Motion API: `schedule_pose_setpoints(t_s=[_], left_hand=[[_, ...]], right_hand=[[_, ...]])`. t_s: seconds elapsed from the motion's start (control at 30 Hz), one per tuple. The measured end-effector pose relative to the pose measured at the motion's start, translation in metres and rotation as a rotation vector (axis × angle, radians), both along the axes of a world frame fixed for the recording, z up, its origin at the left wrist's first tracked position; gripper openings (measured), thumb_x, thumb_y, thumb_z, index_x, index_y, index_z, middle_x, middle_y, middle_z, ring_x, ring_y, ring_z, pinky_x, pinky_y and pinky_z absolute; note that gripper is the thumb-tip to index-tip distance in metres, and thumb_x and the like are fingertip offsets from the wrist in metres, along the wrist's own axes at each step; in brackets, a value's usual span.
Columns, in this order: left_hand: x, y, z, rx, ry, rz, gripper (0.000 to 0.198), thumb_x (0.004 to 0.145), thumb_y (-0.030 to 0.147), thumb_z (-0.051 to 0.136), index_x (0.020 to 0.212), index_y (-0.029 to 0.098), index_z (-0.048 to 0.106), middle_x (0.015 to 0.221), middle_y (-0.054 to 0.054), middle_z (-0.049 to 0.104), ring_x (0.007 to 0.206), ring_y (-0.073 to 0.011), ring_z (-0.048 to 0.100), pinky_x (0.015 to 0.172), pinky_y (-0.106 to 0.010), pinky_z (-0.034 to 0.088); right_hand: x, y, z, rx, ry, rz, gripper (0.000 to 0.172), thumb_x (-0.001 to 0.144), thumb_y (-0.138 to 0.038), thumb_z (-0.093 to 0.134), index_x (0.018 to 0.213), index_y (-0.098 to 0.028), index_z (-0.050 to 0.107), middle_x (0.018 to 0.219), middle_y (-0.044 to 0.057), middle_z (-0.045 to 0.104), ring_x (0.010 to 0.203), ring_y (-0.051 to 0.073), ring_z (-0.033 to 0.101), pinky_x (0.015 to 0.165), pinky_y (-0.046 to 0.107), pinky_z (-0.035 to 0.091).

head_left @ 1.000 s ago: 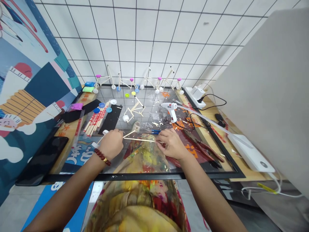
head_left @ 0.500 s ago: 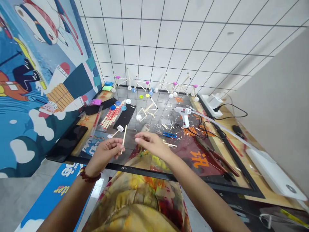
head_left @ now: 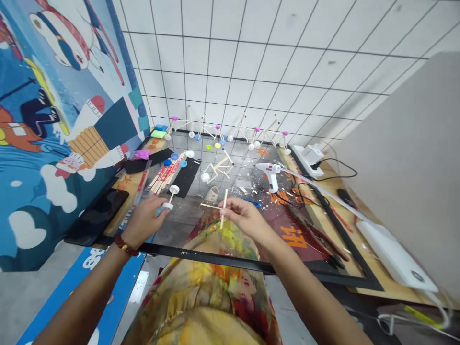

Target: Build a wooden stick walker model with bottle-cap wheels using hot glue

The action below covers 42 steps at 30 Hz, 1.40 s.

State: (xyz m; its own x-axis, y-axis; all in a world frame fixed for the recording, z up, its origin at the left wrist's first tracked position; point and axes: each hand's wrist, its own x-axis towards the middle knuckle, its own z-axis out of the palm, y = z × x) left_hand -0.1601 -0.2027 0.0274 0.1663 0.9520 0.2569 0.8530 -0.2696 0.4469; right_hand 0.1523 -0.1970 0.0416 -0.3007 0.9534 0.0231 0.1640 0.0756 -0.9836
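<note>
My right hand (head_left: 242, 215) pinches a pale wooden stick (head_left: 224, 211), held nearly upright over the near edge of the glass table. A second thin stick (head_left: 210, 206) runs sideways behind it toward my fingertips; whether it is held or lying there I cannot tell. At the left, the thumb and fingers of my left hand (head_left: 145, 220) close around the near white cap (head_left: 167, 206) of a small piece. A short stick joins that cap to another white cap (head_left: 174, 189). Beyond my hands lies a stick frame (head_left: 218, 168) with a white cap at one end.
A white glue gun (head_left: 271, 175) stands on the right among wood scraps and cords. Near it are red-handled pliers (head_left: 319, 235) and a blue cutter (head_left: 250, 202). Several stick models (head_left: 237, 129) line the back. Bundled sticks (head_left: 167, 175) and a phone (head_left: 97, 215) lie left.
The upright stick has passed from my left hand to my right. My left hand has moved left and taken hold of the two-capped piece.
</note>
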Motion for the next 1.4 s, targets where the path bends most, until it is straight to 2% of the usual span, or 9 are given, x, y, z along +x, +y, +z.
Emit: schedule_pose_setpoints(t_s=[0.13,0.27,0.33,0.43,0.53,0.63,0.87,1.0,1.4], left_hand=[[-0.002,0.007,0.002,-0.039,-0.015,-0.078,0.032,0.085,0.034,0.055,0.109,0.017,0.069,0.113,-0.013,0.073,0.104,-0.0288,0.067,0.092,-0.04,0.052],[0.021,-0.006,0.018,0.065,-0.184,-0.038,0.04,0.08,0.038,0.066,0.114,0.015,0.068,0.124,-0.016,0.068,0.118,-0.0335,0.06,0.104,-0.046,0.045],[0.051,-0.018,0.023,0.009,-0.437,-0.008,0.035,0.083,0.039,0.066,0.109,0.017,0.071,0.116,-0.013,0.071,0.107,-0.028,0.065,0.096,-0.04,0.05],[0.102,-0.032,0.019,-0.41,-0.908,-0.181,0.035,0.081,0.039,0.071,0.11,0.019,0.073,0.11,-0.009,0.074,0.096,-0.022,0.069,0.087,-0.034,0.054],[0.133,-0.03,0.01,-0.599,-1.344,-0.081,0.029,0.078,0.037,0.077,0.096,0.015,0.076,0.098,-0.009,0.077,0.093,-0.0203,0.07,0.085,-0.03,0.055],[0.137,-0.018,0.007,-0.702,-1.591,0.09,0.015,0.08,0.025,0.076,0.085,0.011,0.074,0.088,-0.01,0.077,0.085,-0.0195,0.073,0.084,-0.032,0.058],[0.13,-0.003,0.009,-0.779,-1.626,0.187,0.013,0.091,0.01,0.06,0.09,0.008,0.073,0.09,-0.012,0.077,0.083,-0.019,0.075,0.085,-0.034,0.06],[0.134,0.003,0.007,-0.77,-1.618,0.195,0.011,0.09,0.012,0.063,0.09,0.009,0.073,0.089,-0.011,0.076,0.083,-0.0179,0.074,0.084,-0.032,0.06],[0.15,0.029,0.009,-0.86,-1.647,0.068,0.013,0.089,0.009,0.062,0.098,0.011,0.07,0.095,-0.013,0.076,0.087,-0.0196,0.074,0.091,-0.039,0.057]], right_hand=[[0.053,-0.014,0.002,-0.008,0.017,-0.237,0.033,0.075,-0.049,0.075,0.088,-0.02,0.07,0.075,-0.001,0.063,0.067,0.014,0.054,0.064,0.026,0.041],[0.058,-0.023,0.0,0.041,-0.098,-0.208,0.027,0.083,-0.047,0.067,0.085,-0.02,0.074,0.077,0.001,0.068,0.072,0.017,0.059,0.069,0.028,0.044],[0.036,-0.028,0.0,0.135,-0.148,-0.153,0.022,0.088,-0.041,0.064,0.088,-0.022,0.075,0.081,0.002,0.071,0.077,0.018,0.062,0.073,0.029,0.045],[-0.005,-0.034,0.002,0.293,-0.235,-0.041,0.018,0.093,-0.031,0.059,0.088,-0.022,0.075,0.082,0.002,0.071,0.076,0.016,0.062,0.072,0.027,0.045],[-0.019,-0.033,0.003,0.383,-0.365,0.039,0.017,0.093,-0.025,0.06,0.084,-0.021,0.074,0.08,0.002,0.071,0.072,0.014,0.062,0.069,0.024,0.044],[-0.001,-0.023,-0.001,0.399,-0.63,-0.064,0.011,0.092,-0.025,0.064,0.095,-0.02,0.074,0.09,0.005,0.072,0.081,0.017,0.064,0.074,0.027,0.045],[0.026,-0.01,-0.02,0.461,-1.167,-0.202,0.02,0.096,-0.021,0.052,0.095,-0.018,0.072,0.094,0.01,0.07,0.089,0.025,0.062,0.081,0.035,0.042],[0.021,-0.015,-0.019,0.468,-1.037,-0.336,0.017,0.096,-0.019,0.051,0.092,-0.018,0.067,0.089,0.009,0.07,0.086,0.024,0.062,0.077,0.033,0.041],[0.014,-0.022,-0.031,0.479,-0.671,-0.251,0.013,0.094,-0.022,0.051,0.087,-0.021,0.062,0.085,0.004,0.07,0.081,0.02,0.063,0.074,0.029,0.042]])
